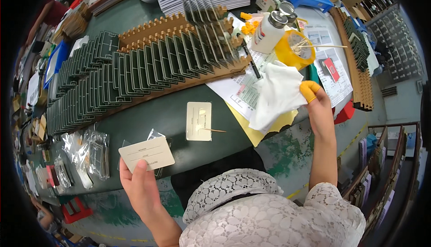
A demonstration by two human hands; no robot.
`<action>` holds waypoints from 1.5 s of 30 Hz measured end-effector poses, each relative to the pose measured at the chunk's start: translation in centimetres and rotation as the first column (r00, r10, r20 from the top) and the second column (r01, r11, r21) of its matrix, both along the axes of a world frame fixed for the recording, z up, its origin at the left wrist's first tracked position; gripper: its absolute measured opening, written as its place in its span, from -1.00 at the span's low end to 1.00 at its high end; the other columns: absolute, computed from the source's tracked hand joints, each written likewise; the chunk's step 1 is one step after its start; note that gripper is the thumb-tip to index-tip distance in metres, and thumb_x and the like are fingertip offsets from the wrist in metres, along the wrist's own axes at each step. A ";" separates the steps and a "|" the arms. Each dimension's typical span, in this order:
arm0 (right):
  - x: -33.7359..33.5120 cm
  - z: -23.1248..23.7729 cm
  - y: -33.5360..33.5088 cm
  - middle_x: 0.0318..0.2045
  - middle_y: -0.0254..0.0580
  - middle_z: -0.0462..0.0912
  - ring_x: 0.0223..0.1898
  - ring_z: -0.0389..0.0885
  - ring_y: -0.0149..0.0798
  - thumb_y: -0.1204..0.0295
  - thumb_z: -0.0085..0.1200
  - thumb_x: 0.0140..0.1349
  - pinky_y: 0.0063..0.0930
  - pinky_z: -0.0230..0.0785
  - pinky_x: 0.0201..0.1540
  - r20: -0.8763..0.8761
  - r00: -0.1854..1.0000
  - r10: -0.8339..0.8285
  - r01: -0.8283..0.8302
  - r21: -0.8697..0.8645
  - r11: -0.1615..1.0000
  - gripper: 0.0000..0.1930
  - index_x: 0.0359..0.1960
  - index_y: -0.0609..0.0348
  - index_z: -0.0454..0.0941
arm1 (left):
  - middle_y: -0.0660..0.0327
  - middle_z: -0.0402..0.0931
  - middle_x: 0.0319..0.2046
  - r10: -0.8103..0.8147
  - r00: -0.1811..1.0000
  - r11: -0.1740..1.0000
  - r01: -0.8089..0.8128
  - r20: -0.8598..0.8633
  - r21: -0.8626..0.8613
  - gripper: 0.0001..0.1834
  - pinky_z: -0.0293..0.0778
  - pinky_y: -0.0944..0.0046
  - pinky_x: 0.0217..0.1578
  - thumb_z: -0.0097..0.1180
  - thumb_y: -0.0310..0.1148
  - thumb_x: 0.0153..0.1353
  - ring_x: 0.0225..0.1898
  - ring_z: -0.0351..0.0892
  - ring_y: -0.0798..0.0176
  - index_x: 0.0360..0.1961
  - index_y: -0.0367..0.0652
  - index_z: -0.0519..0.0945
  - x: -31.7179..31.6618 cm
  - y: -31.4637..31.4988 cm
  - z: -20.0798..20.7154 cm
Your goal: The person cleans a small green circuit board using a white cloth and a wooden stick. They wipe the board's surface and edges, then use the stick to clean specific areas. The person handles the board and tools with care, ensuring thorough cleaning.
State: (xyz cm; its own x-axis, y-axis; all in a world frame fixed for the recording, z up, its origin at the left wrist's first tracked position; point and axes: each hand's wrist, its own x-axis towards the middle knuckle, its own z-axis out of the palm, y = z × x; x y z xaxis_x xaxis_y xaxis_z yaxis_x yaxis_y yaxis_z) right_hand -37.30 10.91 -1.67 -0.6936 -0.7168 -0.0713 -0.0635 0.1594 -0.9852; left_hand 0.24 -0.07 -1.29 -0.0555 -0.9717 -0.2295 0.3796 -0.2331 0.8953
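Note:
My left hand (140,188) grips a cream rectangular plate (155,152) with dark lettering and lines, its thumb pressed on the face. Part of a clear plastic sleeve (155,134) shows behind it. Yellow finger covers sit on the fingertips of my right hand (319,108). That hand pinches the right edge of a white cloth (278,96), which hangs over papers at the table's edge. Between my hands, a second cream plate (199,112) lies on the dark green table (233,132), with a thin wooden stick (217,131) across its lower part.
Dark plates (143,69) stand in rows in notched wooden racks (157,28) behind. Farther right are a white bottle (268,33) with a metal top, a yellow ring-shaped holder (294,51) with thin sticks, and a black pen (252,60). Clear bags (87,150) lie at left.

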 end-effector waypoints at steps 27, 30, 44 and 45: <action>-2.0 6.8 -3.4 -0.08 -0.13 0.49 0.05 0.36 -0.05 0.45 0.28 -0.01 -0.26 0.24 0.09 -0.775 0.223 0.591 -0.194 0.559 0.806 -0.78 -0.34 0.19 0.52 | 0.06 0.46 -0.02 -0.020 0.998 1.000 0.021 0.052 -0.018 -0.46 0.40 0.13 0.11 0.14 -0.51 0.15 0.03 0.49 0.19 0.16 -0.41 0.31 -1.2 0.0 0.3; -4.1 6.4 -1.8 -0.14 -0.15 0.50 -0.01 0.39 -0.08 0.45 0.29 0.02 -0.28 0.24 0.04 -0.659 0.391 0.643 -0.223 0.610 0.760 -0.79 -0.37 0.22 0.51 | 0.07 0.46 -0.02 -0.024 0.999 1.000 0.024 0.039 -0.009 -0.47 0.40 0.13 0.11 0.13 -0.51 0.15 0.03 0.49 0.19 0.15 -0.41 0.32 -1.1 0.3 0.0; -4.8 4.8 0.6 0.15 0.10 0.46 0.19 0.43 -0.10 0.16 0.12 0.21 -0.21 0.21 0.28 0.207 0.884 0.418 -0.334 -0.345 0.877 -0.38 0.13 0.48 0.38 | 0.05 0.44 0.01 -0.146 0.988 0.989 0.147 0.038 -0.025 -0.46 0.38 0.16 0.12 0.14 -0.46 0.16 0.06 0.47 0.17 0.16 -0.39 0.30 -0.9 0.6 -0.4; -4.6 4.8 0.2 0.14 0.11 0.46 0.17 0.45 -0.09 0.15 0.12 0.22 -0.22 0.22 0.28 0.283 0.863 0.419 -0.309 -0.362 0.879 -0.36 0.14 0.50 0.37 | 0.05 0.44 0.00 -0.137 0.990 0.990 0.138 0.041 -0.020 -0.47 0.38 0.16 0.12 0.14 -0.47 0.16 0.06 0.47 0.18 0.15 -0.38 0.31 -1.0 0.6 -0.5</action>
State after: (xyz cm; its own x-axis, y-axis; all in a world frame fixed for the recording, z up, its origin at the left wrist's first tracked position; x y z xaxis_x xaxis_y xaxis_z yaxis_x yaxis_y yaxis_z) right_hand -41.89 11.11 3.11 -0.3483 -0.9374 0.0002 0.2906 -0.1082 -0.9507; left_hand -0.73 0.55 -1.77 -0.1805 -0.9604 -0.2123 0.3093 -0.2604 0.9146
